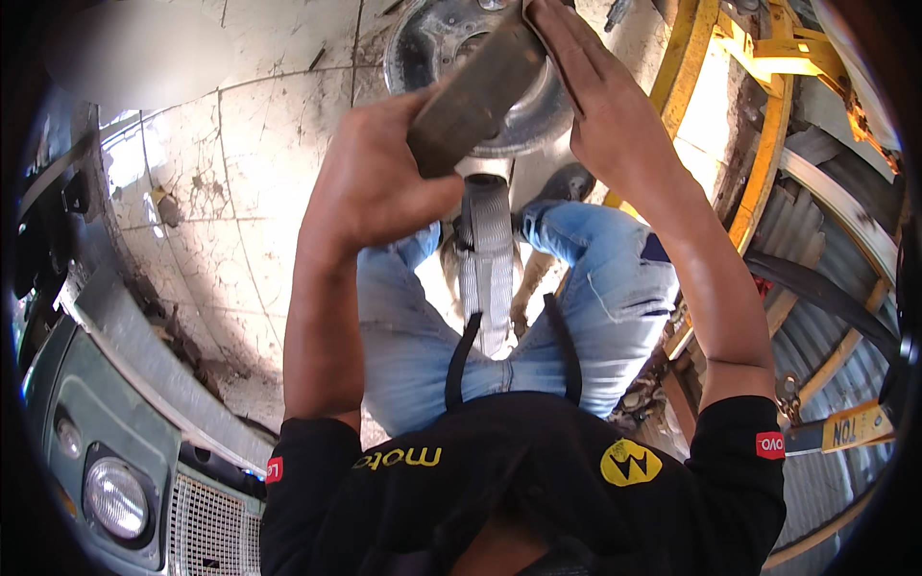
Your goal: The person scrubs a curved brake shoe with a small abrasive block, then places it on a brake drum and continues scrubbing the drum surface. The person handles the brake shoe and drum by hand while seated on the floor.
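Observation:
A dark grey-brown rectangular block (480,91), long and slightly curved, is held up at a slant between both hands. My left hand (370,182) wraps round its near end, thumb on the lower side. My right hand (615,115) has its fingers together and laid along the far end; the fingertips' grip is partly out of sight at the upper edge. Behind and below the block is a round metal wheel-like part (408,58), scuffed and dark, partly covered by the block. A grey ribbed, strap-like piece (485,240) runs between my legs.
Cracked pale floor tiles (250,154) spread to the left. A green vehicle front with a headlight (117,497) and metal bumper (163,370) stands at lower left. A yellow metal frame (764,173) and corrugated sheets (816,326) are on the right.

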Available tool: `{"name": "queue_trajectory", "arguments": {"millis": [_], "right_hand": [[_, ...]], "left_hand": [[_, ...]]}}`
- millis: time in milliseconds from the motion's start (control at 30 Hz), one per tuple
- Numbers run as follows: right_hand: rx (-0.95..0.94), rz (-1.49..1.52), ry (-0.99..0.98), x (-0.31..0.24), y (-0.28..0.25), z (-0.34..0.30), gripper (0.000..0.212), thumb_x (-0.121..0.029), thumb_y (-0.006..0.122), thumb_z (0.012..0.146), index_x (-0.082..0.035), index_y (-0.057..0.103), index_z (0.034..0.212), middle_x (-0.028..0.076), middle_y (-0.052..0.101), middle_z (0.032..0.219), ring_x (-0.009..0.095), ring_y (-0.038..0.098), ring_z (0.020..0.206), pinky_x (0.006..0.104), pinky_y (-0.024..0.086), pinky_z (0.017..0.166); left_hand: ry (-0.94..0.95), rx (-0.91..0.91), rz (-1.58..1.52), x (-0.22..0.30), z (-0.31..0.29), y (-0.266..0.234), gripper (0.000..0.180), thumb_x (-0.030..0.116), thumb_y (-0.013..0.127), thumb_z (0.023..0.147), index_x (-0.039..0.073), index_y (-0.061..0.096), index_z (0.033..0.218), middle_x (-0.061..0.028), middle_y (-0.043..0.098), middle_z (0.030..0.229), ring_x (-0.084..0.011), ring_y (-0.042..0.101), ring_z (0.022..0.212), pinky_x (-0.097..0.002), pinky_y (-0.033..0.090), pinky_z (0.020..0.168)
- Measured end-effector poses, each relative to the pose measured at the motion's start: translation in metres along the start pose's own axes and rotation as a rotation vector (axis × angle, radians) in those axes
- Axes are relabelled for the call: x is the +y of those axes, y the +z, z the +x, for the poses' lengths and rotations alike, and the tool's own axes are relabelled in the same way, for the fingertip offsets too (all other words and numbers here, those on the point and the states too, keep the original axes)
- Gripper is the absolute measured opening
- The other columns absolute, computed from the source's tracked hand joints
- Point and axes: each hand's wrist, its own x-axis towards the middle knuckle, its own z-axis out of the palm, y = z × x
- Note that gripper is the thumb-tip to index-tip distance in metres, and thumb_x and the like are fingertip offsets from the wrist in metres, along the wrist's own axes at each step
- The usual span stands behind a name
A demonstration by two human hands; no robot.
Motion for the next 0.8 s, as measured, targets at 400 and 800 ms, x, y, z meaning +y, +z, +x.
{"name": "queue_trajectory", "arguments": {"millis": [400,800], "right_hand": [[0.245,0.05,-0.362,0.017,0.074,0.052,0.078,0.009,0.042,0.084,-0.005,0.015,0.155,0.026,0.026,0.155,0.041,0.029,0.143,0.0414,0.027,0.117],[0.558,-0.157,-0.363,-0.005,0.076,-0.052,0.066,0.007,0.044,0.084,-0.008,0.035,0.148,0.017,0.039,0.15,0.042,0.041,0.135,0.0483,0.038,0.11]], "left_hand": [[0.236,0.287,0.147,-0.072,-0.014,0.017,0.041,0.005,0.062,0.06,-0.007,0.064,0.1,-0.0068,0.061,0.069,-0.0124,0.054,0.062,-0.029,0.046,0.059],[0.36,0.278,0.126,-0.053,-0.063,0.049,0.053,0.001,0.062,0.064,-0.008,0.06,0.116,-0.0093,0.064,0.081,-0.0125,0.058,0.072,-0.0293,0.048,0.061]]}}
